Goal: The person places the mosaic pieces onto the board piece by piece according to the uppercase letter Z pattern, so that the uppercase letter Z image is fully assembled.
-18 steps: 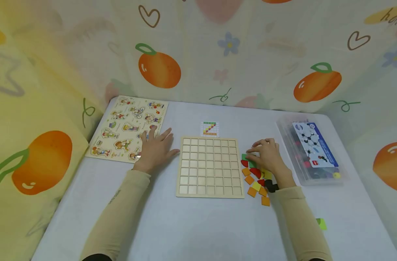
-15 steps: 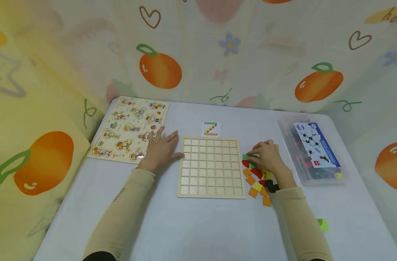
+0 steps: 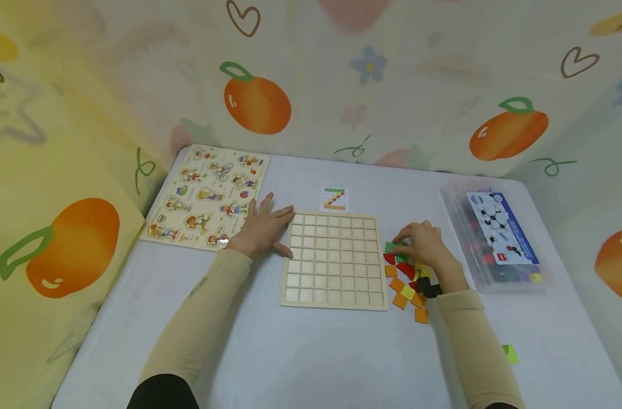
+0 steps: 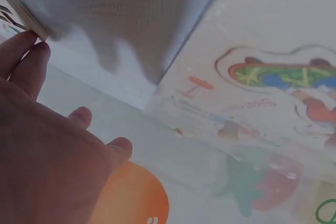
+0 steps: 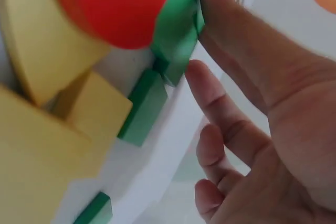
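Observation:
A pale wooden grid board (image 3: 336,261) lies mid-table. At its left edge my left hand (image 3: 262,229) touches the frame with fingers spread; in the left wrist view, fingertips of the left hand (image 4: 47,119) meet the board's corner (image 4: 31,22). To the board's right, my right hand (image 3: 424,244) is over a loose pile of coloured blocks. In the right wrist view, thumb and forefinger of the right hand (image 5: 262,72) pinch at a green block (image 5: 176,32), their contact partly hidden. Beside it lie a red rounded block (image 5: 123,9), another green block (image 5: 143,108) and yellow blocks (image 5: 37,156).
A small pattern card (image 3: 334,200) lies behind the board. A picture puzzle board (image 3: 203,196) is at the back left, and a clear lidded box (image 3: 495,233) at the right. Orange squares (image 3: 400,300) lie near the board's right edge, a light green piece (image 3: 511,354) farther right.
My left hand has moved right from over the picture puzzle to the grid board's left edge. The right hand stays at the blocks. The head view has shifted slightly.

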Motion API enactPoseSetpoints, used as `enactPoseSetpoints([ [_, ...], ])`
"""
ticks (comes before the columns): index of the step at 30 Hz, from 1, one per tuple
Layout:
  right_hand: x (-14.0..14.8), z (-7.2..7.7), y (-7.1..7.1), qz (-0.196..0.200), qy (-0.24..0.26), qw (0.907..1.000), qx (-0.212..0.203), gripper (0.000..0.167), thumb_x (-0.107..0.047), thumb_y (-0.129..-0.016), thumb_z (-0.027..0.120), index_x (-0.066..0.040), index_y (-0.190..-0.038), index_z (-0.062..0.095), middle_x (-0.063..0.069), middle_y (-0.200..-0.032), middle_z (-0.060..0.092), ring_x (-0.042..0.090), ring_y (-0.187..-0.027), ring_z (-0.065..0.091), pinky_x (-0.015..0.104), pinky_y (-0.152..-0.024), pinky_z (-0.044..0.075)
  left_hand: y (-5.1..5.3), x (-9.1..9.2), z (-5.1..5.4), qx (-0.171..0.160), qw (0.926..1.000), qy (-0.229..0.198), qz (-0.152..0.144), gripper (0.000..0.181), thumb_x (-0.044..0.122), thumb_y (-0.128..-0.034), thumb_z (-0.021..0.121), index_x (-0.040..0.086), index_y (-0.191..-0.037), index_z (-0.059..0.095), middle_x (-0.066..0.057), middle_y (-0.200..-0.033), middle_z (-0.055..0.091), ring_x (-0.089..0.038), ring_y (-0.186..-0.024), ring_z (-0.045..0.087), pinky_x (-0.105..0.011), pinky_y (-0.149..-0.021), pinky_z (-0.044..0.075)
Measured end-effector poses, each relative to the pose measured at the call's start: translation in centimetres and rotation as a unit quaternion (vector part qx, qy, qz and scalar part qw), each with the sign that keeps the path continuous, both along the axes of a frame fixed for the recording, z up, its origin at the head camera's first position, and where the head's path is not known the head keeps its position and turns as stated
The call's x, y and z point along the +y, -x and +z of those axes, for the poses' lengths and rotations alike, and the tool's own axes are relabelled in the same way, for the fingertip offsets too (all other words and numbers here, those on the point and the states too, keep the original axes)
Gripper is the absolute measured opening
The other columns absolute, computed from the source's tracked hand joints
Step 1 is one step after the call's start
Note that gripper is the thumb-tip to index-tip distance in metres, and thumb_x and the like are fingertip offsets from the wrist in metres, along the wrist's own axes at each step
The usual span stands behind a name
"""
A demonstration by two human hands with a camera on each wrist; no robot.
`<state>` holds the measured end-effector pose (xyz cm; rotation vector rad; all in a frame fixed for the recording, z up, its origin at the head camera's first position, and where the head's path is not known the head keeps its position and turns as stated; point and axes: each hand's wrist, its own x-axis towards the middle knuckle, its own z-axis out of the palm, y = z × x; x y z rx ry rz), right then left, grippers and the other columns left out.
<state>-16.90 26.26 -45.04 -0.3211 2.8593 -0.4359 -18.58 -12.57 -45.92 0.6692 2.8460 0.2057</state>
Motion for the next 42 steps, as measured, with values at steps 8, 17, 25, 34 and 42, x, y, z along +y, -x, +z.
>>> enactPoseSetpoints([
  [8, 0.0, 0.5, 0.7, -0.014, 0.071, 0.997, -0.026, 0.024, -0.023, -0.086, 0.083, -0.002, -0.092, 0.074, 0.016, -0.092, 0.075, 0.029, -0.08, 0.06, 0.041, -0.078, 0.042, -0.3, 0.4, 0.5, -0.008, 1.0, -0.003, 0.003, 0.11, 0.056, -0.0638, 0.084, 0.014, -0.157, 0.044, 0.0, -0.169, 0.038, -0.047, -0.162, 0.01, -0.074, -0.127, 0.007],
  [17, -6.8, 1.6, 4.0, -0.013, 0.159, 0.9866, -0.034, 0.023, -0.023, -0.092, 0.079, -0.002, -0.1, 0.076, 0.016, -0.097, 0.076, 0.021, -0.081, 0.058, 0.025, -0.067, 0.043, -0.4, 0.3, 0.2, -0.023, 0.9995, 0.022, 0.008, 0.112, 0.058, -0.0666, 0.083, 0.015, -0.16, 0.039, 0.001, -0.171, 0.033, -0.048, -0.161, 0.013, -0.072, -0.127, 0.016],
  [25, -14.9, 0.8, 6.9, -0.009, 0.172, 0.9814, -0.085, 0.023, -0.024, -0.092, 0.079, -0.004, -0.103, 0.077, 0.015, -0.109, 0.078, 0.031, -0.103, 0.07, 0.044, -0.099, 0.058, 0.0, 0.5, 0.4, -0.04, 0.9986, 0.028, 0.02, 0.116, 0.06, -0.0675, 0.082, 0.016, -0.163, 0.033, 0.002, -0.172, 0.029, -0.045, -0.161, 0.013, -0.067, -0.128, 0.02],
  [34, -17.1, 0.9, 7.4, -0.01, 0.109, 0.9883, -0.106, 0.026, -0.03, -0.091, 0.08, -0.01, -0.108, 0.081, 0.01, -0.124, 0.077, 0.032, -0.12, 0.069, 0.05, -0.103, 0.057, -0.6, 1.1, 0.7, -0.025, 0.999, 0.035, 0.012, 0.115, 0.063, -0.068, 0.08, 0.015, -0.162, 0.034, 0.002, -0.171, 0.031, -0.046, -0.159, 0.02, -0.066, -0.126, 0.026],
  [42, -18.2, 0.7, 7.1, 0.004, 0.027, 0.9979, -0.059, 0.026, -0.038, -0.094, 0.075, -0.019, -0.11, 0.082, 0.003, -0.119, 0.08, 0.028, -0.114, 0.073, 0.053, -0.104, 0.055, -0.4, 0.9, 0.6, -0.017, 0.9987, 0.045, 0.018, 0.116, 0.063, -0.067, 0.08, 0.016, -0.162, 0.035, 0.002, -0.171, 0.032, -0.045, -0.158, 0.022, -0.065, -0.124, 0.029],
])
